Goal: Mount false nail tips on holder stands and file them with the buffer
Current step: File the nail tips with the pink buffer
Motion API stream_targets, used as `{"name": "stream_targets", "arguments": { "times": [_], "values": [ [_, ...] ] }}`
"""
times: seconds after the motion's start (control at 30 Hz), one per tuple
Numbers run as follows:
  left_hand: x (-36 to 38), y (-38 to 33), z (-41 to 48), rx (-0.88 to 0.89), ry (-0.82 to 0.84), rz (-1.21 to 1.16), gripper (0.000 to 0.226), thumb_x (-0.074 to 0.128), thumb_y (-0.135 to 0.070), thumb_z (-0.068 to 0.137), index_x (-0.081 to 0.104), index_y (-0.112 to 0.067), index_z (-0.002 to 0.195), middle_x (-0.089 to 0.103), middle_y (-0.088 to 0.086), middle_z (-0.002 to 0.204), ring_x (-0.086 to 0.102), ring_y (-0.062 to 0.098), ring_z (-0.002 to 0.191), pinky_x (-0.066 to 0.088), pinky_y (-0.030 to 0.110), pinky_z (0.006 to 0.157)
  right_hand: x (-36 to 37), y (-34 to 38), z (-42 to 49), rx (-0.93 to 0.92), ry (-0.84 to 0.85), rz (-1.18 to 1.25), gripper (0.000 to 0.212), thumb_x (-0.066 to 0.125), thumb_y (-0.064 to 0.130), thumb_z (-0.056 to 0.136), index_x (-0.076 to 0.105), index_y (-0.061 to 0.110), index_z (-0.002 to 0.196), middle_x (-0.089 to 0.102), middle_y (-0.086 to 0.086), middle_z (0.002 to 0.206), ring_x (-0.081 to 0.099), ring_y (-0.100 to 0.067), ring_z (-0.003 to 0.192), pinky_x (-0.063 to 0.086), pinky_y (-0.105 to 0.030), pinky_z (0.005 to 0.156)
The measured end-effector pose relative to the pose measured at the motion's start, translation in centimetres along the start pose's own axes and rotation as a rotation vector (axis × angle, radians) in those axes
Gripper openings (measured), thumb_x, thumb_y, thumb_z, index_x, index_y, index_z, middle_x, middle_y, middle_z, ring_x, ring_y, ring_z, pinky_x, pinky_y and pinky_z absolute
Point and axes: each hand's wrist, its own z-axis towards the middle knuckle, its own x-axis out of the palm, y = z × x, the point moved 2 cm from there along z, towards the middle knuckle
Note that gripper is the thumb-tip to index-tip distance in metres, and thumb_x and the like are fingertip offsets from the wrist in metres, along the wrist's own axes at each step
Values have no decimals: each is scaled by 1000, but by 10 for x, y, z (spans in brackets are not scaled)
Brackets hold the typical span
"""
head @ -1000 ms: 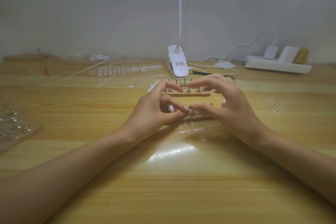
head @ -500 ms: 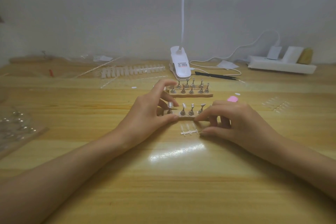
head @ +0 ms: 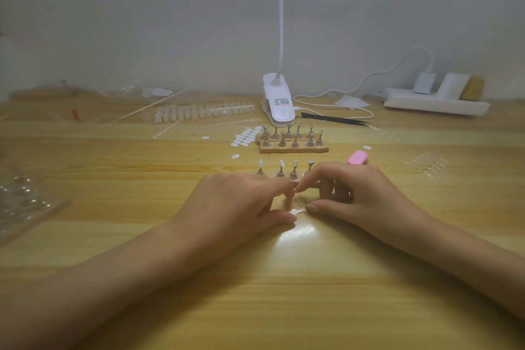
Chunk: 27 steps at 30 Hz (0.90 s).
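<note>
**Nail tips (head: pixel 260 162): 2 mounted, strip (head: pixel 298 211) in both hands**

The strip lies low on the table (head: pixel 284 278), just in front of the near row of stands (head: pixel 294 170). The left hand (head: pixel 241 202) and right hand (head: pixel 360 193) both grip it. 1 thumb sits at each end, and the forefingers curl over and meet above. Only a short clear piece shows between the thumbs.

Change: 1 s ago both hands were raised over the near row. 0.5 s ago the right hand had dropped to the strip while the left held the row's base. Now the left has joined it. This suggests 1 mounting is done and the next tip is being broken off.

The near row shows 4 stands. The 2 at the left carry tips and the other 2 appear bare. 2 racks (head: pixel 294 148) stand behind it, near the lamp (head: pixel 279 105). The buffer (head: pixel 358 157) lies just beyond the right hand, untouched, so filing has probably not begun.
</note>
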Motion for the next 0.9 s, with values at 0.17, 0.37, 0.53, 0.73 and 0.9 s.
{"name": "stream_targets", "arguments": {
  "times": [0.17, 0.37, 0.53, 0.73, 0.9],
  "values": [
    [3, 3, -1, -9, -7, -65, 35, 44, -64, 82, 63, -39, 98, 41, -20, 62, 42, 5, 63, 36, 25, 54, 1, 1, -2, -5, -12, -5, 17, 79, 25, 82, 66, 35, 86, 56, 16, 71, 47, -7, 62, 36, -17, 57],
    [6, 8, -1, -99, 49, -176, 33, 54, -65, 79, 56, -43, 104, 55, -18, 70, 52, -4, 68, 38, 21, 58, 2, 6, 0, -12, -6, -71, 9, 71, 41, 81, 64, 34, 80, 57, 21, 72, 51, -4, 64, 35, -16, 57],
    [8, 8, 1, -116, 96, -241, 28, 57, -61, 80, 53, -44, 102, 57, -23, 76, 53, -6, 73, 38, 23, 59, 3, 9, -1, 4, -49, -33, 13, 69, 31, 88, 60, 30, 78, 61, 17, 74, 52, -6, 60, 36, -16, 56],
    [11, 7, 1, -118, 101, -243, 29, 54, -58, 83, 50, -43, 107, 57, -17, 75, 53, -3, 70, 38, 24, 58, -2, 11, -1, 57, -90, 229, 18, 70, 12, 91, 60, 17, 76, 67, 3, 71, 54, -4, 43, 40, -12, 47],
    [6, 4, 0, -45, 3, -179, 39, 45, -65, 80, 35, -44, 112, 57, -16, 77, 44, -6, 55, 49, 31, 59, -3, 17, -3, -8, -84, 158, 5, 76, 18, 84, 76, 20, 79, 72, 14, 69, 54, -4, 50, 41, -11, 54]
  ]
}}
